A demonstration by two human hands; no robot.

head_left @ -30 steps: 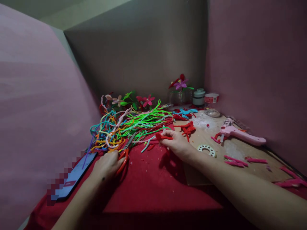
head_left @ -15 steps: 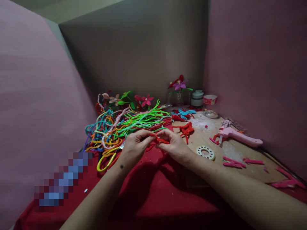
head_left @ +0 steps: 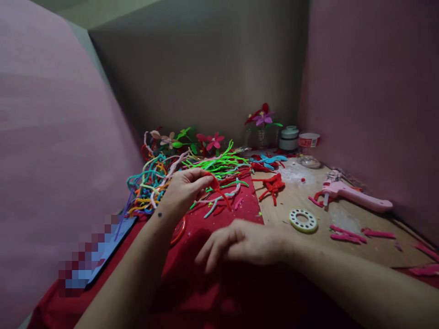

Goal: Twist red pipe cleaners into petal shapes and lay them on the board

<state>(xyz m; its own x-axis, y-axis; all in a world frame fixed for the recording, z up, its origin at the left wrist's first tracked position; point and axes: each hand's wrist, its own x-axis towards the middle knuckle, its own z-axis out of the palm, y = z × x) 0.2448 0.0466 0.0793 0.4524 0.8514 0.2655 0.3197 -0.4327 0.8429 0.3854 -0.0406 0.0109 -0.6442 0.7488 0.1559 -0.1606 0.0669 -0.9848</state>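
Observation:
My left hand [head_left: 185, 189] pinches a red pipe cleaner piece [head_left: 222, 194] between thumb and forefinger, and its tail hangs down to the right. My right hand [head_left: 240, 244] hovers lower, over the red cloth [head_left: 192, 288]; its fingers are apart, slightly blurred, with nothing in them. Below my left wrist shows the orange handle of the scissors [head_left: 182, 228], the rest hidden behind the hand. Just beyond my left hand lie bright green pipe cleaners [head_left: 219, 161] and a few pale ones. A red pipe-cleaner shape [head_left: 274, 185] rests on the board to the right.
A phone [head_left: 109, 249] lies at left, partly pixelated. On the cardboard [head_left: 274, 214] are a round white holed disc [head_left: 303, 220], a pink glue gun [head_left: 356, 196] and pink pieces [head_left: 348, 235]. Pipe-cleaner flowers [head_left: 214, 140], a jar [head_left: 288, 138] and a tape roll [head_left: 308, 140] stand behind.
My left hand has let go of the scissors and taken the red pipe cleaner from my right hand, after both held it. My right hand has released it and moved down towards me.

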